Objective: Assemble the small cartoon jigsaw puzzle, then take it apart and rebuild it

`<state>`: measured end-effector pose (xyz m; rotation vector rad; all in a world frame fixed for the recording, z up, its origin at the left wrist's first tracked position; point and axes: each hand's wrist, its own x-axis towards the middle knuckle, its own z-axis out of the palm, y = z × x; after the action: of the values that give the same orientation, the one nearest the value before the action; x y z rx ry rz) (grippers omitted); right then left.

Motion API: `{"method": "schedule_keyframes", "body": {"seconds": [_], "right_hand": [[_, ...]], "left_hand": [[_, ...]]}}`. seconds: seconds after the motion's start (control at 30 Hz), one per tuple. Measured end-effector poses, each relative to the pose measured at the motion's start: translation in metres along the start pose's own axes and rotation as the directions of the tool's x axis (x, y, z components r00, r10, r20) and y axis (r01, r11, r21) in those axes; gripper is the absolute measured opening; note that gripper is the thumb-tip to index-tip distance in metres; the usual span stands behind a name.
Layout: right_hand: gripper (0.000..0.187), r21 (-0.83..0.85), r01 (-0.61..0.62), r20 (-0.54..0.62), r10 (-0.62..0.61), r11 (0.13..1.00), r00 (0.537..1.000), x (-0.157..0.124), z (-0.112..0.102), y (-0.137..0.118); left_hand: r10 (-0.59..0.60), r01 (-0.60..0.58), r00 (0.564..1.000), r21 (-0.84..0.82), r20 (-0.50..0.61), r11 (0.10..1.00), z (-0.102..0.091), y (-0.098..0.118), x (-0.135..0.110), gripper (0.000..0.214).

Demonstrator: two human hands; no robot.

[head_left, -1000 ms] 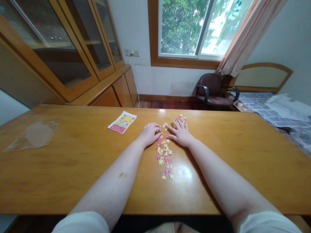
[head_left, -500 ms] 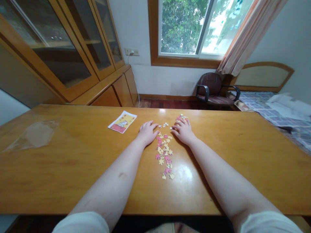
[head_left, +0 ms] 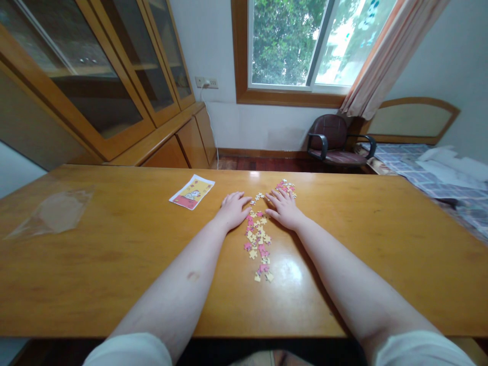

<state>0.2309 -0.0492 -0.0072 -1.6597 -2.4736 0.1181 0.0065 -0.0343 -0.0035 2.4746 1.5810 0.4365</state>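
Note:
A loose trail of small yellow and pink jigsaw puzzle pieces [head_left: 257, 239] runs up the wooden table [head_left: 114, 254] between my hands. My left hand [head_left: 233, 210] rests flat just left of the trail, its fingertips close to the pieces. My right hand [head_left: 284, 208] lies palm down with its fingers spread, right of the trail and just below a small pink-and-yellow cluster of pieces [head_left: 285, 186]. Neither hand visibly holds a piece. A picture card [head_left: 192, 191] in yellow, pink and white lies left of my left hand.
A clear plastic bag [head_left: 49, 213] lies at the table's left side. Beyond the far edge stand a glass-fronted wooden cabinet [head_left: 95, 76] and a dark office chair [head_left: 331, 142]. A bed with papers [head_left: 450, 173] is at the right.
My hands have shifted slightly on the table, and my right hand's fingers now lie flatter and more spread. The puzzle pieces look almost unchanged.

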Motion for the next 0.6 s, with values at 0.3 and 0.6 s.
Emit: {"method": "schedule_keyframes", "body": {"seconds": [0.3, 0.6], "right_hand": [[0.054, 0.017, 0.130, 0.024, -0.130, 0.991, 0.991, -0.004, -0.005, -0.008], [0.049, 0.006, -0.083, -0.106, 0.083, 0.997, 0.991, 0.004, 0.001, 0.004]], "left_hand": [[0.110, -0.104, 0.990, -0.062, 0.091, 0.993, 0.000, 0.005, -0.001, 0.038], [-0.005, 0.005, 0.999, -0.011, 0.043, 1.000, 0.000, 0.005, -0.001, 0.048]]}}
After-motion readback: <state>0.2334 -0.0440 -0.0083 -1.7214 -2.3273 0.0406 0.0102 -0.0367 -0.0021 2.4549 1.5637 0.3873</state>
